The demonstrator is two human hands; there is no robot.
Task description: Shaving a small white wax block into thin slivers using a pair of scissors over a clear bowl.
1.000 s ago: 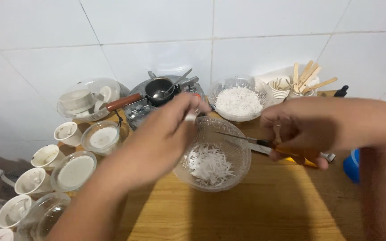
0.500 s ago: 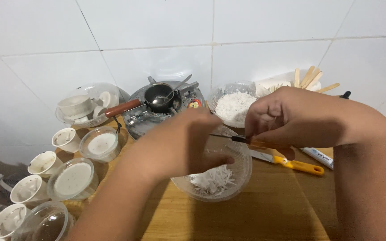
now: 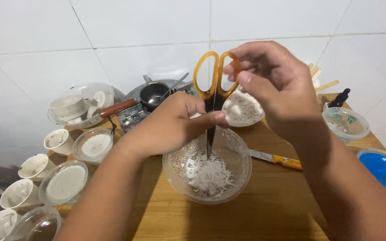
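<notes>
While the right hand (image 3: 273, 82) grips the orange scissors (image 3: 214, 89) by their loops, blades pointing down into the glass bowl (image 3: 207, 167), the left hand (image 3: 175, 122) pinches closed around the blades. Those white shavings (image 3: 208, 174) look light and crumbly.

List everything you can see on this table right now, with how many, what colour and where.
scissors: one, orange handles, held upright over the glass bowl
glass bowl: one, clear, centre, holding white shreds
second bowl: one, clear, white contents, behind the centre bowl
knife: one, yellow handle, right of the glass bowl
small pot: one, dark, reddish handle, at the back on a metal stove
paper cups: several, white, left edge
lidded tubs: several, clear, left side
blue dish: one, right edge
dropper bottle: one, dark, back right
table: one, wooden
left hand: at the blades
right hand: in the handles
</notes>
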